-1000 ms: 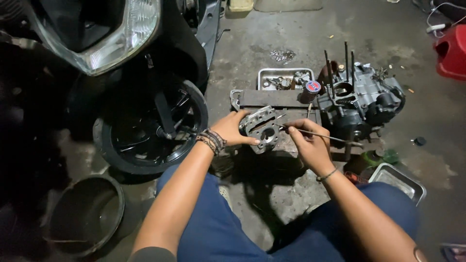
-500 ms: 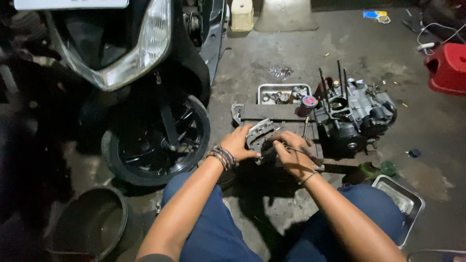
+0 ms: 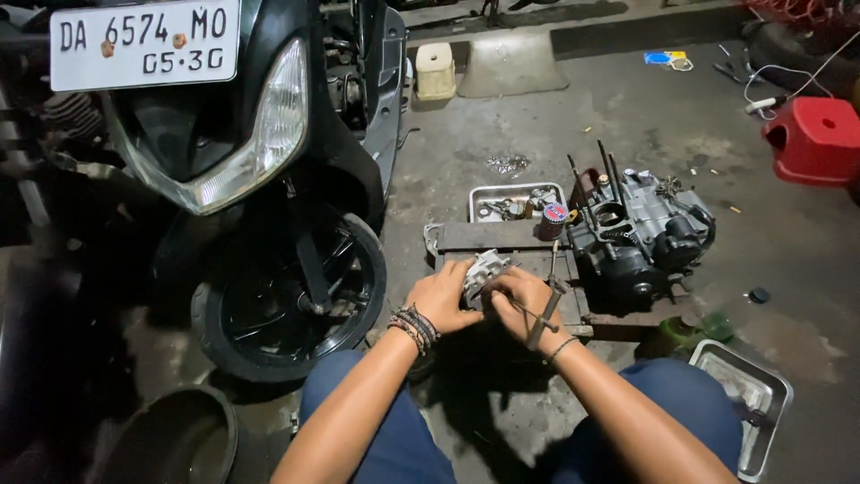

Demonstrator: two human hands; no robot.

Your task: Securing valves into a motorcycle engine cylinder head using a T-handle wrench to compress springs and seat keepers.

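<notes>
My left hand (image 3: 441,299) grips a small finned metal engine part (image 3: 484,269) and holds it against a flat metal stand (image 3: 488,237) on the floor. My right hand (image 3: 524,298) presses on the same part from the right and holds a slim metal tool (image 3: 543,324) that points down towards my knee. Beaded bracelets circle my left wrist. Right of the stand sits a motorcycle engine block (image 3: 647,233) with several studs sticking up.
A black scooter with its front wheel (image 3: 291,300) stands close on the left. A metal tray of small parts (image 3: 512,203) lies behind the stand, another tray (image 3: 743,399) by my right knee. A dark round basin (image 3: 179,439) sits lower left, a red stool (image 3: 817,139) far right.
The view has tilted up, showing more of the scooter. My two hands have come closer together on the finned part, and the tool now points downward.
</notes>
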